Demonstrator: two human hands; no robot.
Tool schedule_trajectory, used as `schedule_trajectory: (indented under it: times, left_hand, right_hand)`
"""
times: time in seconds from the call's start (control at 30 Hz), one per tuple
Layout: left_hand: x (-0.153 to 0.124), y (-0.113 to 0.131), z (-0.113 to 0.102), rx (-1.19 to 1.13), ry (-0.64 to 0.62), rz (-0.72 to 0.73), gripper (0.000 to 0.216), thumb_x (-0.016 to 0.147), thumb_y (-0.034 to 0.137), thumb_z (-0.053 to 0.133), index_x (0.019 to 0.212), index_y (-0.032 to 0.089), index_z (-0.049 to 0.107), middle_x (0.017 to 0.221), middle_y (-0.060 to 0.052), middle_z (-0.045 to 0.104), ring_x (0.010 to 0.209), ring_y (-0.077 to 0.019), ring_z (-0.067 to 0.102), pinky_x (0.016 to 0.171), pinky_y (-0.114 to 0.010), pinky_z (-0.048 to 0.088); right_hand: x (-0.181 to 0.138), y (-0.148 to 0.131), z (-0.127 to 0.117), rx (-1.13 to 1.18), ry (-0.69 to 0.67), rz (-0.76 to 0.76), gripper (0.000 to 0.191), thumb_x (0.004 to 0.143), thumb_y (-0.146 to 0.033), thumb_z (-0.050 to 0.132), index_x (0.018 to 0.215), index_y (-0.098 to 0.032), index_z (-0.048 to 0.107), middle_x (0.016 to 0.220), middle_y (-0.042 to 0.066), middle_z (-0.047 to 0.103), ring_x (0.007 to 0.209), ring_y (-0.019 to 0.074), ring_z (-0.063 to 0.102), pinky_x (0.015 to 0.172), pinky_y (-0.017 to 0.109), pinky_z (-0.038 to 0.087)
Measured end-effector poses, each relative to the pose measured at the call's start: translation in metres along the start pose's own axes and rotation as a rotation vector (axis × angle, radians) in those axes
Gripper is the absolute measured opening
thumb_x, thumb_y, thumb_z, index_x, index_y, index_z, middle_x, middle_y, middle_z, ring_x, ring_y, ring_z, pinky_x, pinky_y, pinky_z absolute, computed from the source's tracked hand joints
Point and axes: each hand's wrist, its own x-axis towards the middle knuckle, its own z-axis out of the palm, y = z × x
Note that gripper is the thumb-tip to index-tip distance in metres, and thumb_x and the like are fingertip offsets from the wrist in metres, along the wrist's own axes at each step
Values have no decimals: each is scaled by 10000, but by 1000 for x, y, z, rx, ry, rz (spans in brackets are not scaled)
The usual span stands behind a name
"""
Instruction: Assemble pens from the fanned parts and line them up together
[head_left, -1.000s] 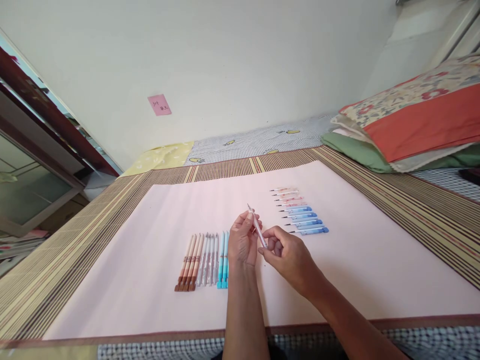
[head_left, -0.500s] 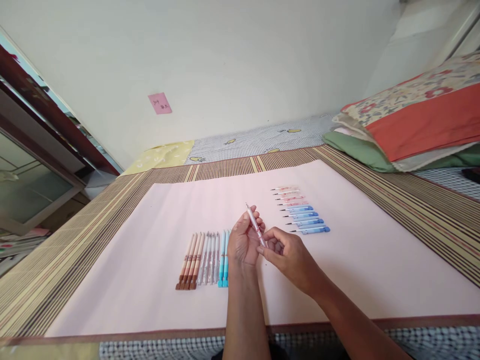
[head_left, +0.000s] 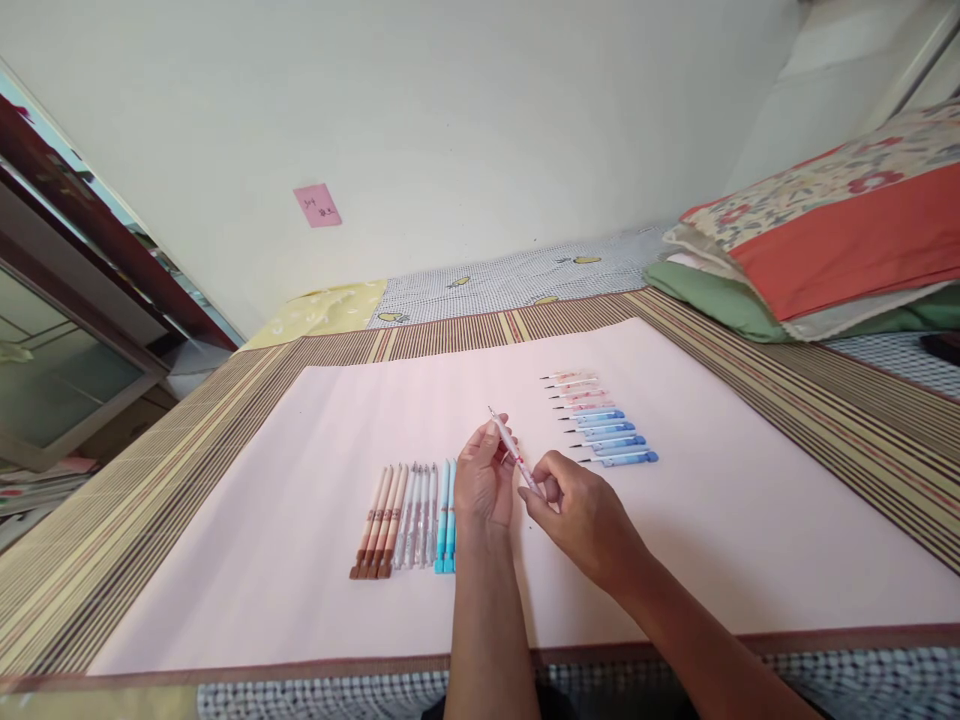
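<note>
Pen held between both hands above a pink sheet

Pen (head_left: 512, 452) sits slantwise in my two hands, tip pointing up and away from me. My left hand (head_left: 484, 483) is closed around the upper barrel, thumb and fingers pinching it. My right hand (head_left: 577, 510) is closed on the lower end, fingertips gripping it just where the hands meet. Holding it at both ends this way looks like a grip for twisting or pulling the pen's parts, though I cannot see a seam.

Just left of my left hand lies a tidy row of pens (head_left: 409, 520), brown, clear and blue, laid side by side. Beyond my right hand lies a second row (head_left: 600, 420), pink then blue, tips pointing left. Grouping by colour suggests sorting. All rest on the pink sheet (head_left: 712, 520), spread over a striped mat (head_left: 862, 420).
</note>
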Motion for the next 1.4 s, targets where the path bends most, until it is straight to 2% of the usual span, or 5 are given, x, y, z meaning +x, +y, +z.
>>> schedule_trajectory:
  times: [0.47,0.6,0.77,0.9,1.4]
  left_hand:
    - [0,-1,-1,44,-17,-5,285,687,285,832,887,99,756,681,-20,652,619,-84,574,602,-202,426]
    - [-3,9,1,188,18,41,331,710,356,815,913,100,757,829,-83,717,716,-125,630,669,-241,445]
    - [-6,38,-11,193,352,287,246,839,331,676,977,136,736,983,-93,720,838,-140,668,746,-259,456]
    - [-7,51,-23,15,482,286,144,860,224,618,924,139,716,910,-54,698,798,-112,666,762,-242,467]
    - [-4,49,-17,-104,510,149,135,892,145,555,857,128,684,777,-30,664,692,-92,652,649,-195,465]
  right_hand:
    - [4,4,-5,562,-218,133,141,840,-339,642,849,-202,608,637,-33,578,557,126,515,531,253,397]
    - [4,6,-3,603,-232,183,171,822,-347,663,817,-194,588,605,-33,579,545,127,533,528,253,418]
    - [2,22,6,446,-253,221,157,813,-325,646,876,-200,576,671,-28,601,605,143,581,575,264,449]
    - [1,30,15,256,-307,210,159,793,-268,632,919,-203,559,668,-30,622,636,154,594,619,275,438]
    - [-5,13,31,31,-331,120,173,768,-110,541,839,-233,443,614,-61,509,571,131,475,565,243,279]
